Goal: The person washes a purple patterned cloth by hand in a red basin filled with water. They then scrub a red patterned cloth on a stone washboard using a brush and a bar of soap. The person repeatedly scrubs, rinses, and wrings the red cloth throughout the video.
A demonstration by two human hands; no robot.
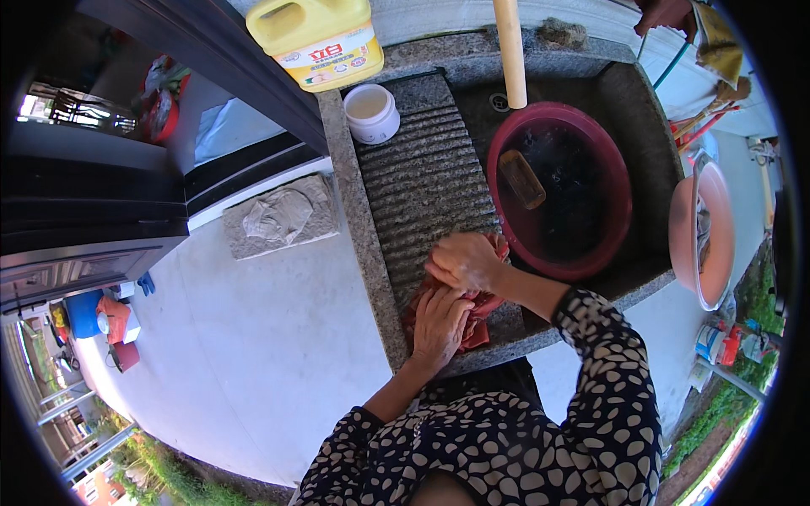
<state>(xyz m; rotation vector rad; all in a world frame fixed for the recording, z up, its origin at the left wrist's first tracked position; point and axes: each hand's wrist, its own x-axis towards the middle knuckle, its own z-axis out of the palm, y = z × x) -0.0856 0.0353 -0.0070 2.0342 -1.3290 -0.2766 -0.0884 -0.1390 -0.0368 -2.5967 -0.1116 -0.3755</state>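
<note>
A wet red cloth (477, 327) lies bunched on the near end of a ribbed stone washboard (415, 173). My right hand (466, 262) is closed on the cloth's upper part, slightly blurred. Close below it, my left hand (440, 324) presses and grips the cloth's left side, fingers bent over it. Part of the cloth is hidden beneath both hands. To the right, in the stone sink (654, 110), stands a dark pink basin (623, 181) of dark water. A brownish oblong block, perhaps a scrubbing brush (521, 179), is inside it near the left wall.
A white tub (371, 114) stands at the washboard's far left corner, beside a yellow jug (316, 42). A pale pipe (510, 59) comes down over the sink. Another pink basin (717, 236) is at the right. On the left, a grey cloth (278, 215) rests on a stone slab.
</note>
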